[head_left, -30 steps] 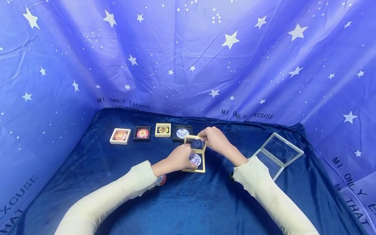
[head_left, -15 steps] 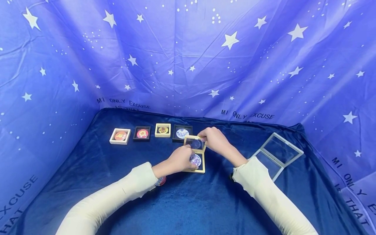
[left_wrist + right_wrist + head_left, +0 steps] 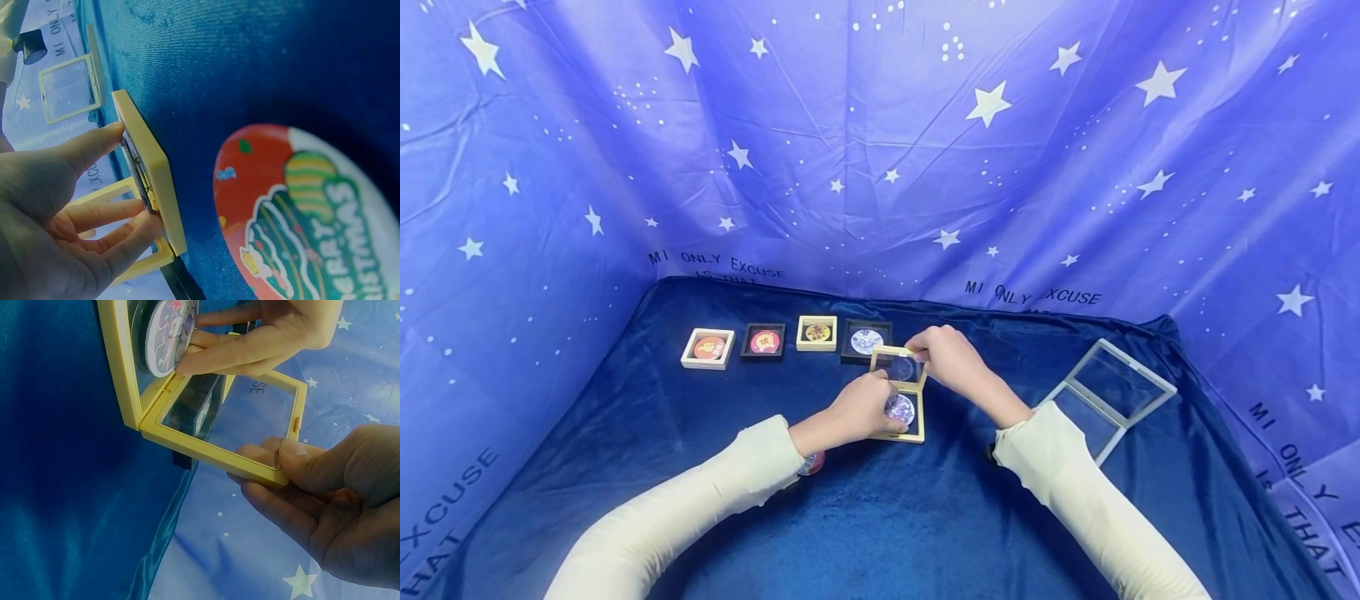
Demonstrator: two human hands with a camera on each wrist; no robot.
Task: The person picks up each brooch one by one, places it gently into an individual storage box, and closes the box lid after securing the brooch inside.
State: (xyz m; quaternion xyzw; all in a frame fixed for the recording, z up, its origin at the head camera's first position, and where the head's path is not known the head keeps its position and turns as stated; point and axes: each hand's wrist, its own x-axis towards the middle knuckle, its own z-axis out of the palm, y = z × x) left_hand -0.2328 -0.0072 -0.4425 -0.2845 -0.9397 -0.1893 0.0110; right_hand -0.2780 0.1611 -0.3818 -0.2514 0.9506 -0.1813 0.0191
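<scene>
A light yellow hinged display frame (image 3: 912,437) stands opened on the blue cloth, its clear-windowed lid (image 3: 215,453) raised. My left hand (image 3: 853,410) reaches over the lower half and holds a round purple-and-white badge (image 3: 170,337) by its edges. In the left wrist view, the thumb (image 3: 103,140) is at one side of the badge and the fingertips (image 3: 147,215) are at the other, close against the frame's inside. At the lid's free corner, my right hand (image 3: 951,354) pinches the rim between thumb and fingers. Part of the badge is hidden behind my left fingers.
Behind stand a cream box (image 3: 706,364), a black box (image 3: 763,357), a pale box (image 3: 816,346) and another black box (image 3: 854,358), each holding a round badge. An opened whitish frame (image 3: 1123,425) lies right. A Christmas badge (image 3: 281,219) lies by my left sleeve.
Both hands keep their grips in nearly the same places. My left sleeve has shifted slightly and covers a little more of the Christmas badge in the head view.
</scene>
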